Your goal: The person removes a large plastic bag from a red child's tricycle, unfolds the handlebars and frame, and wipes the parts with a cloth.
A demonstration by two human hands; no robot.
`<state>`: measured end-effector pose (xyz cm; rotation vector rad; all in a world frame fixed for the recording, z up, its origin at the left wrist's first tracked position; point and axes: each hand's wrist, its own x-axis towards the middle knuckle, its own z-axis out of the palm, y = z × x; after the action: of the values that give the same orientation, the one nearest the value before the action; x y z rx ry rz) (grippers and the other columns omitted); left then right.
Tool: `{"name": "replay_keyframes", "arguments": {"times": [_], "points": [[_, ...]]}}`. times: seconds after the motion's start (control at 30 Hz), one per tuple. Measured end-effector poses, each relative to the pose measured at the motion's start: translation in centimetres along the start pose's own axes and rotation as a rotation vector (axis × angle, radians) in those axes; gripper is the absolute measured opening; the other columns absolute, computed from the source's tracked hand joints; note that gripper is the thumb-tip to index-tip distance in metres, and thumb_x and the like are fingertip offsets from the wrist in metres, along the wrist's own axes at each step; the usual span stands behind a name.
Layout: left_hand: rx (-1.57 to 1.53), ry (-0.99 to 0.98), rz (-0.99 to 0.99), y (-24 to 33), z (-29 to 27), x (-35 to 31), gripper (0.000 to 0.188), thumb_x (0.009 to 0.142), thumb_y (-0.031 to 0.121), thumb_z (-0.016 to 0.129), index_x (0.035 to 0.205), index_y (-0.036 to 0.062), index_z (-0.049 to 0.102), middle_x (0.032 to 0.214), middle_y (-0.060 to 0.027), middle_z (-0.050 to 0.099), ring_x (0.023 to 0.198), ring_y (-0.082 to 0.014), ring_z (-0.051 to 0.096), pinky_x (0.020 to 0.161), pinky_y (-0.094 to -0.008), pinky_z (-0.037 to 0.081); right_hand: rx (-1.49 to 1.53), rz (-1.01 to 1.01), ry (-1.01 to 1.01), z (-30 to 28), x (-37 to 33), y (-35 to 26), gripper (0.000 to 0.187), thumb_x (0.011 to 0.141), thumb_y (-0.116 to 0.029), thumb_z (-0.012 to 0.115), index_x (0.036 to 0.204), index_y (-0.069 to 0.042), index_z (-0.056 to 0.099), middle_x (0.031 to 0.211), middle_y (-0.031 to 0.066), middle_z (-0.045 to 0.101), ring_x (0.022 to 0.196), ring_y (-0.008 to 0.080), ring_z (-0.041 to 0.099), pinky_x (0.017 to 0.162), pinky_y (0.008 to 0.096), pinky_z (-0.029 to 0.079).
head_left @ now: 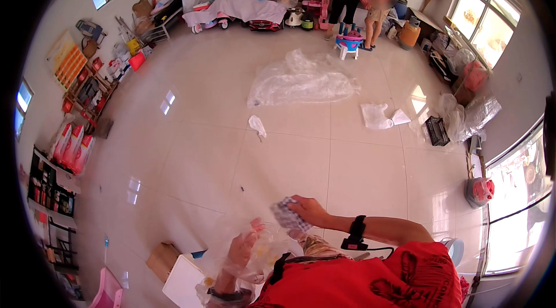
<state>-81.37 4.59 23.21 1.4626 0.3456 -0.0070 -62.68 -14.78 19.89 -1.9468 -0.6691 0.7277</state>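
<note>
My right hand (308,211) clamps its fingers on the checked cloth (285,215) by its right side, perhaps leaving the rest loose, while my left hand (240,250), finger closure untellable, sits amid clear plastic (265,257) near the right edge of the white panel (184,282).

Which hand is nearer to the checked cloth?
Right. The right hand grips the checked cloth; the left hand, amid clear plastic, is apart from it, to its lower left in view.
</note>
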Motion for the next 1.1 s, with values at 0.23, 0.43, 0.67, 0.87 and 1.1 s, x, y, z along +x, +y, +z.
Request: {"name": "replay_keyframes", "arguments": {"times": [0.23,0.43,0.67,0.87,1.1], "points": [[-0.338,-0.033,0.183,7.7,3.0,1.3,0.044,0.094,0.039,0.049,0.116,0.0013,0.059,0.145,-0.0144,0.036,0.123,-0.0328,0.047,0.098,-0.0445,0.041,-0.636,-0.213,-0.596,3.8,-2.9,6.1,0.026,0.087,-0.027,0.045,0.099,-0.008,0.059,0.085,0.019,0.066,0.077,0.0386,0.063,0.067,0.0499,0.049],[-0.34,-0.061,0.133,7.1,-0.1,2.6,0.047,0.093,0.045,0.048,0.115,0.0044,0.059,0.147,-0.0134,0.034,0.123,-0.0351,0.047,0.097,-0.0452,0.042,-0.85,0.177,-0.512,-4.2,-6.9,20.9,0.031,0.086,-0.037,0.052,0.101,-0.012,0.063,0.089,0.0144,0.067,0.091,0.0342,0.065,0.07,0.0469,0.053],[-0.287,-0.171,-0.103,4.6,2.1,6.2,0.045,0.098,0.035,0.044,0.116,-0.0043,0.056,0.137,-0.0155,0.046,0.115,-0.03,0.055,0.092,-0.0422,0.048,-0.777,0.563,-0.24,-12.5,-9.7,26.2,0.038,0.08,-0.043,0.057,0.099,-0.012,0.068,0.104,0.0139,0.067,0.097,0.0346,0.064,0.08,0.0463,0.052],[-0.191,-0.325,-0.223,1.7,4.6,9.9,0.05,0.096,0.04,0.049,0.117,-0.0049,0.055,0.134,-0.0177,0.048,0.117,-0.0311,0.053,0.096,-0.0435,0.046,-0.62,0.705,-0.094,-15.6,-8.8,26.8,0.046,0.071,-0.047,0.065,0.1,-0.011,0.067,0.104,0.0152,0.066,0.101,0.0331,0.062,0.081,0.0469,0.05],[-0.166,-0.46,-0.213,5.1,8.1,15.7,0.045,0.099,0.033,0.046,0.122,-0.0057,0.05,0.125,-0.0156,0.054,0.116,-0.0236,0.053,0.101,-0.0357,0.04,-0.622,0.587,0.21,-23.7,0.4,26.5,0.025,0.071,-0.024,0.062,0.091,-0.009,0.064,0.097,0.0167,0.065,0.093,0.0367,0.062,0.078,0.0464,0.05]]}}
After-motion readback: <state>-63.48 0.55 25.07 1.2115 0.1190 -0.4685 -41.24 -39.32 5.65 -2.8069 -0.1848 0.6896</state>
